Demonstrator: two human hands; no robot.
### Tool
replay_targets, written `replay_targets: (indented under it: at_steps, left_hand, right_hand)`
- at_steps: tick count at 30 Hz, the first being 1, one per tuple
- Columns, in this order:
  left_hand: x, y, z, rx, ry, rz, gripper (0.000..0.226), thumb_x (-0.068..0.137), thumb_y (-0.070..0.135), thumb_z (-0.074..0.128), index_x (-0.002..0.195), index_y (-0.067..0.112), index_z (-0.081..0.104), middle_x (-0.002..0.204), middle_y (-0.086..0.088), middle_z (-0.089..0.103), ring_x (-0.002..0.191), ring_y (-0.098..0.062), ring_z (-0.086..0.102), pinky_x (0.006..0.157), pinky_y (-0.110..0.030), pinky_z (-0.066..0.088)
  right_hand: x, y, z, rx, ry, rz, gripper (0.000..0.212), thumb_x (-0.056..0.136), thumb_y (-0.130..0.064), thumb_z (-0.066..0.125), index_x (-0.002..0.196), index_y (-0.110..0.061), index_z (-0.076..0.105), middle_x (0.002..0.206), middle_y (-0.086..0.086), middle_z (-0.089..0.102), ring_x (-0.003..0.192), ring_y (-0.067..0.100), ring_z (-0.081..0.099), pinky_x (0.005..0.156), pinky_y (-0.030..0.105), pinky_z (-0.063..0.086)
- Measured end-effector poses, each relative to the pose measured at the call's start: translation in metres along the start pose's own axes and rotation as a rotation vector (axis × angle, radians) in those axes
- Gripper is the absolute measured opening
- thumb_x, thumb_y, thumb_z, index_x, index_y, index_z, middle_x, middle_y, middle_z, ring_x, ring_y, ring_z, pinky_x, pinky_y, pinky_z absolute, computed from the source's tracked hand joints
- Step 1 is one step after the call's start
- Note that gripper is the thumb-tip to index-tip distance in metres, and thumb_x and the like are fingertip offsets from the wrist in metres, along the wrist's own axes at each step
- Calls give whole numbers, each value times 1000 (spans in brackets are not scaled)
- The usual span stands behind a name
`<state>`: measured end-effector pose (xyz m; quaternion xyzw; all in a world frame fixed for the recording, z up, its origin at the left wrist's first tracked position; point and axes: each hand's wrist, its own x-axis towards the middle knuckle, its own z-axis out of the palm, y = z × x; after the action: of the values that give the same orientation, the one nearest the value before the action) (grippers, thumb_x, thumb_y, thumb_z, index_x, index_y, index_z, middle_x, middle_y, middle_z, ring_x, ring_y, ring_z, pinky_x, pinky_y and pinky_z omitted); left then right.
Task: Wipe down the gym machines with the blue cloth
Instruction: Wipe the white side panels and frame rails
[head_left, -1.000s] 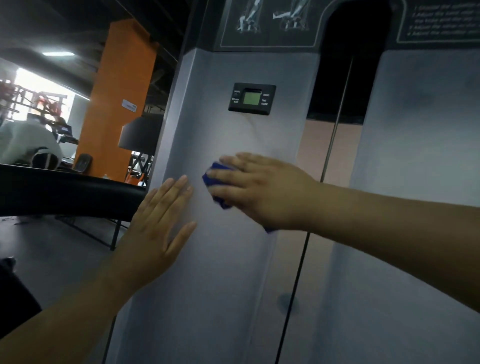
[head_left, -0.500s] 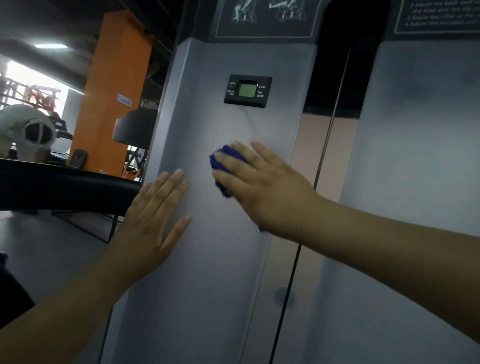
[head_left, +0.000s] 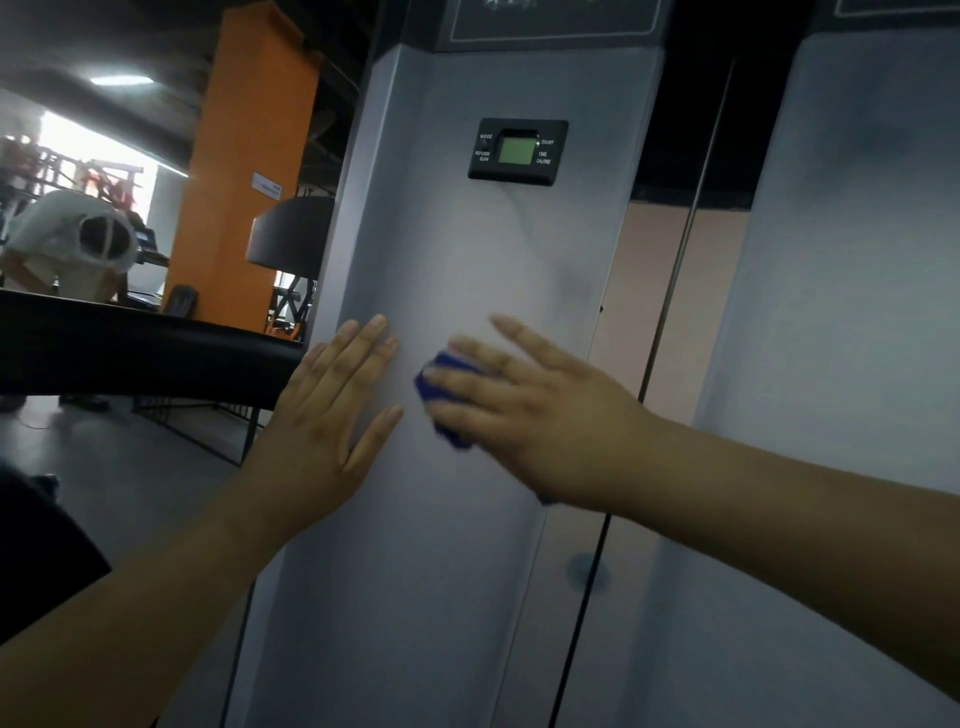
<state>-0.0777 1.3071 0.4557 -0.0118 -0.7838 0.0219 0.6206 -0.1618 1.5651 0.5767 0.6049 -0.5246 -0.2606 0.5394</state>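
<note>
Blue cloth (head_left: 449, 435) under right hand (head_left: 561, 421) w/ straight fingers (head_left: 524, 338).

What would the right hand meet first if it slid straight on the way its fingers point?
Probably the left hand, flat on the same panel just beyond the right hand and its cloth.

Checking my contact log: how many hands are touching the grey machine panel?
2. The left hand lies flat on the grey panel near its left edge; the right hand, just right of it, presses the blue cloth against the panel. None looks hidden.
</note>
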Motion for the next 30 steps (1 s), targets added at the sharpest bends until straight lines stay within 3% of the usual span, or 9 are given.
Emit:
replay_targets:
  at_steps: [2,3,8,13,17,19,22,27,30]
  left_hand:
    - [-1,-1,0,7,4,10,67,114,39,43,173,12,26,183,-4,17,170,-25,14,135,-58,20]
    - [-1,-1,-1,11,7,14,66,114,37,44,173,11,26,183,-4,17,169,-25,14,135,-59,21]
    - [1,-1,-3,10,14,16,60,115,25,44,172,11,30,182,-3,20,169,-23,14,136,-55,20]
    - [2,-4,-5,31,26,20,57,116,19,41,172,13,30,182,-4,20,169,-24,15,136,-55,19]
    - [2,-4,-4,44,12,24,56,117,19,40,172,12,30,182,-5,20,169,-25,14,134,-59,22]
    - [3,-4,-5,44,26,15,56,117,20,42,171,12,31,181,-6,22,169,-25,16,134,-59,22]
    - [3,-7,-7,61,37,-18,56,118,22,39,172,12,29,182,-5,21,169,-23,16,135,-58,20]
    - [3,-7,-7,93,28,-28,57,117,21,40,172,13,29,182,-5,19,169,-22,15,134,-60,21]
    - [3,-6,-10,97,35,-101,60,117,31,38,174,15,24,183,-2,13,170,-21,11,136,-57,16]
  right_hand:
    - [4,8,-4,-10,40,181,65,102,-31,64,163,-21,45,174,9,37,162,40,28,132,64,14]
    - [3,4,-3,-1,54,233,63,103,-29,62,163,-19,45,174,11,36,162,41,27,131,65,15]
    - [-12,-47,20,85,-33,-124,52,108,-27,38,157,-19,54,169,9,45,158,39,36,132,59,21]
    - [1,-21,13,39,73,206,60,104,-28,57,162,-17,47,173,11,39,160,41,31,132,62,15]
    - [2,-44,21,77,-7,-96,51,108,-29,46,158,-18,53,169,11,45,158,39,35,131,59,21]
    - [17,-27,14,30,7,-35,57,105,-32,54,161,-21,48,172,9,40,161,38,30,132,60,19]
    - [36,-3,5,5,32,219,67,104,-35,60,166,-20,39,177,10,29,164,38,23,132,65,14]
    - [41,-14,13,-12,-14,-55,65,101,-36,67,161,-20,48,172,11,40,160,39,32,130,61,24]
    - [56,12,0,-38,0,113,65,106,-41,60,166,-24,40,176,8,31,164,36,25,131,64,19]
